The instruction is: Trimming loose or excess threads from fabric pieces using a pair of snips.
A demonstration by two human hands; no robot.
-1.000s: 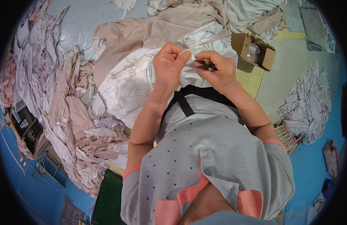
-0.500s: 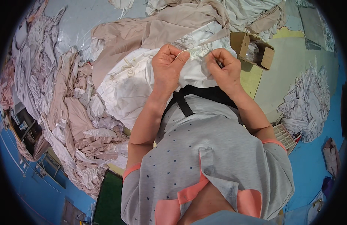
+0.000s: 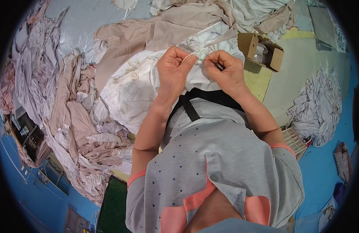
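A white cloth with a faint pale print [image 3: 133,87] lies bunched in front of me on the table. My left hand [image 3: 173,72] pinches its upper edge between thumb and fingers. My right hand [image 3: 225,72] grips the same edge close beside it, with a small dark tool partly showing in its fingers; what the tool is I cannot tell. The two hands almost touch at the fold. A black strap [image 3: 189,106] runs across my grey dotted shirt just below the cloth.
Beige fabric [image 3: 148,35] is heaped beyond the white cloth. More pale and beige cloths [image 3: 76,128] pile up at the left. An open cardboard box [image 3: 261,50] stands at the right on a yellow-green surface [image 3: 292,73]. A white rag heap [image 3: 315,106] lies further right.
My right hand has come closer to the left one along the cloth's edge. Both hands have shifted slightly on the fold; the cloth stays where it was.
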